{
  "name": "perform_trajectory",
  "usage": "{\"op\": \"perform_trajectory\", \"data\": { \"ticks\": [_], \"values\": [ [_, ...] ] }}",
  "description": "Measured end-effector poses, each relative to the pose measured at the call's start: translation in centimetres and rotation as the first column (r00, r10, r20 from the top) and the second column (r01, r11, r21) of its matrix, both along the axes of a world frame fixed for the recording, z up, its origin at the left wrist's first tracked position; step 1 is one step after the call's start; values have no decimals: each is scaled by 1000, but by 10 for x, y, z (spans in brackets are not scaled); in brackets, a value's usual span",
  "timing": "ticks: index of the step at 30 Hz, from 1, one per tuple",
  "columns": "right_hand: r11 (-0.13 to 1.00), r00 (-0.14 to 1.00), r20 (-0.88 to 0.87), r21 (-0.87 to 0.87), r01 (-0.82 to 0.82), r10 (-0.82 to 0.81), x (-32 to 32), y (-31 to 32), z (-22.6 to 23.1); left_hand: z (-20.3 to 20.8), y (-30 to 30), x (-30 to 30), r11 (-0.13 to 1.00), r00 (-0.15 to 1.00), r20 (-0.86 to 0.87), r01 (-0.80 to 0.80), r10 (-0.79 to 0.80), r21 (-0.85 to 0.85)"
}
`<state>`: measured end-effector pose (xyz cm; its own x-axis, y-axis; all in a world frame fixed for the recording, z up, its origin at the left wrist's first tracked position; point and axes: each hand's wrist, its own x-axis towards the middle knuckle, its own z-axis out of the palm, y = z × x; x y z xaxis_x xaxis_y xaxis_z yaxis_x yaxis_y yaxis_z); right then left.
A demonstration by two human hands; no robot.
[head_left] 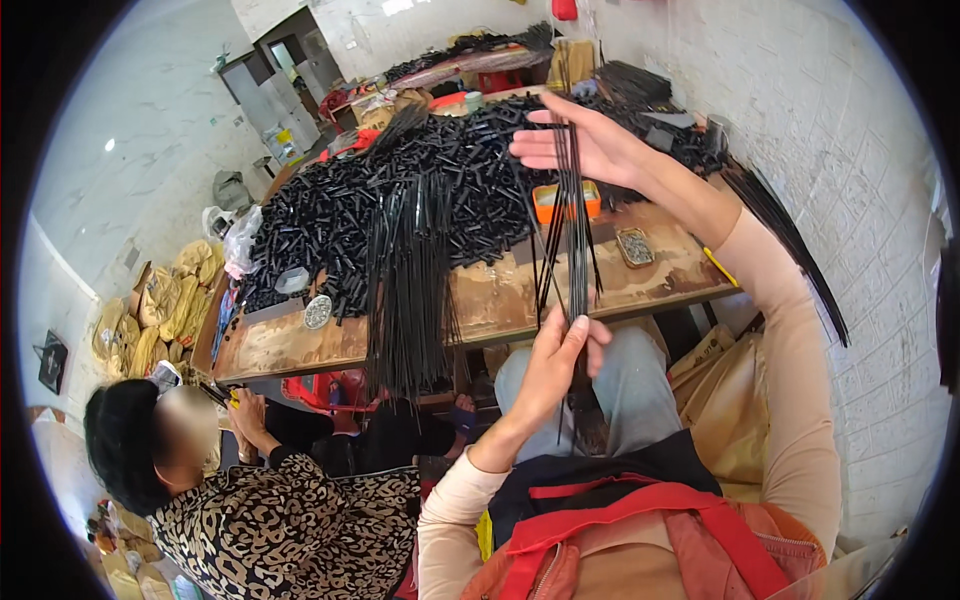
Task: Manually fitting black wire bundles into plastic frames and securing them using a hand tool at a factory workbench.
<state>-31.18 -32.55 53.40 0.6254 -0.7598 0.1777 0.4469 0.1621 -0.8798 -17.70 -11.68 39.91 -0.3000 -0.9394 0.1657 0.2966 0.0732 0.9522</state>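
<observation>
left hand (545, 368) gripping thin black rods (574, 235) | right hand (600, 148) open flat behind them | imo mid-batch: one handful gathered, loads left in rod bundle (410, 265), worktop (490, 300)

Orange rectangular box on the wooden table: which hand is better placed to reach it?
Probably the right hand: it is open and nearer to the box, while the left hand is closed around thin dark rods.

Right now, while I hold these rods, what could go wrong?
The black rods could slip from your left grip, since they splay apart and your right grip is open. They might knock the orange container behind them. The rod bundle overhanging the table could slide off if bumped.
</observation>
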Motion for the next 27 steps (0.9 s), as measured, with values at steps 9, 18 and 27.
{"op": "perform_trajectory", "data": {
  "ticks": [9, 18, 27],
  "values": [
    [981, 976, -206, -191, 35, -75, -13, 43, -24, 29, -40, 13, 958, 976, -130, 199, -175, 205],
    [997, 998, -7, 33, -64, 64, -27, 55, -21, 32, -26, -8, 926, 947, -222, 283, -230, 249],
    [985, 983, -113, -75, -154, 145, -37, 78, -21, 43, -11, -14, 955, 977, -155, 180, -146, 236]
  ]
}}
